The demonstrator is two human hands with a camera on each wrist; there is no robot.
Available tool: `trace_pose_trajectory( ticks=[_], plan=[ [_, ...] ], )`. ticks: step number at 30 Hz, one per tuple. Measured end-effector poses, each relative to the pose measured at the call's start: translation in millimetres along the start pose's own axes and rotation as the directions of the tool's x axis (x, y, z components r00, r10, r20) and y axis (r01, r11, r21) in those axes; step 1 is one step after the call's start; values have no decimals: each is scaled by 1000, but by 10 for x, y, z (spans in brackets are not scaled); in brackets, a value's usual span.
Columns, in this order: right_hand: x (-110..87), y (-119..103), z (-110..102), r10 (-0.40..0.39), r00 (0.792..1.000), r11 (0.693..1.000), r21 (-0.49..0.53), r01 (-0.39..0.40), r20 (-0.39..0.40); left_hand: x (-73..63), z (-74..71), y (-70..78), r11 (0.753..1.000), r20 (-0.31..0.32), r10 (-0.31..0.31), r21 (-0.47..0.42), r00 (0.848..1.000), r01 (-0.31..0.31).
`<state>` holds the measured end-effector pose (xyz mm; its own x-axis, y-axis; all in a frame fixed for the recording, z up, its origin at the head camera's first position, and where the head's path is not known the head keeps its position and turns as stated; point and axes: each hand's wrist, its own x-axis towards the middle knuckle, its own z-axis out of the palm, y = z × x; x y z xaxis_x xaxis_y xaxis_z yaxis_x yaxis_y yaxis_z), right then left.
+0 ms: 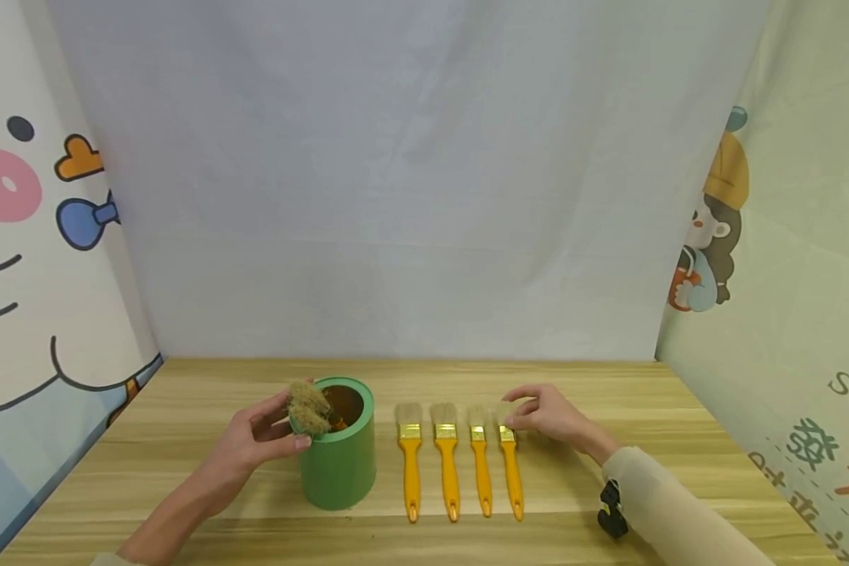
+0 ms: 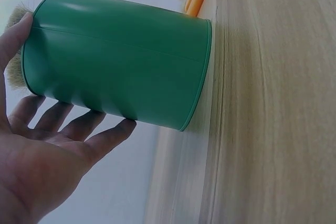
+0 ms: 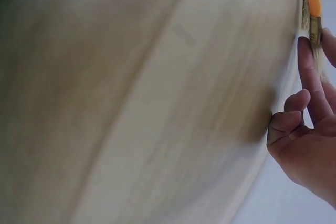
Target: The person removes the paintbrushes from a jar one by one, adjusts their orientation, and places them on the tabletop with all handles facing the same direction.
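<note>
Right hand on the end brush, left hand around the can

The right hand [image 1: 548, 413] has thumb and finger on either side of the right-end brush [image 1: 512, 475], pinching it where the bristles meet the metal band; how firm the pinch is, I cannot tell. The brush lies to the left of the palm, on the wooden table [image 1: 255, 534]. Its long axis runs from the bristles, at the far end, back toward the person, the handle tip slanting a little to the right. So this hand has the far end, and the handle points away from its fingers.

The left hand [image 1: 248, 444] grips the green can [image 1: 339, 472], thumb near the rim and fingers spread along its side. It is well apart from that brush, beyond the can.

Between the right-end brush and the can lie three more: the inner brush [image 1: 481, 475], the middle brush [image 1: 449, 479] and the brush beside the can [image 1: 412, 479], roughly parallel, handles nearest the person. These are what stand in the way on a low path leftward. The can stands upright, mouth up, with bristles [image 1: 309, 409] leaning over its left rim. A pale cloth [image 1: 396, 196] hangs behind.
</note>
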<state>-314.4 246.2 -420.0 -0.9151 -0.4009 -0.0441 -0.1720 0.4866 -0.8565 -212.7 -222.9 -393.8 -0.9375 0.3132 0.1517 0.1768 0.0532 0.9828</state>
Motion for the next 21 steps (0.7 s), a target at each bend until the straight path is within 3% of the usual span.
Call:
trace_pose_trajectory(
  ticks=[13,21],
  plan=[
    [50,19,16,-101,995,978,-183,96,-17,-6,1,5,1000,0,-3,-3,1000,3],
    [63,42,21,-107,994,974,-201,101,-18,-6,-5,6,1000,8,7,-9,1000,-7]
  ],
)
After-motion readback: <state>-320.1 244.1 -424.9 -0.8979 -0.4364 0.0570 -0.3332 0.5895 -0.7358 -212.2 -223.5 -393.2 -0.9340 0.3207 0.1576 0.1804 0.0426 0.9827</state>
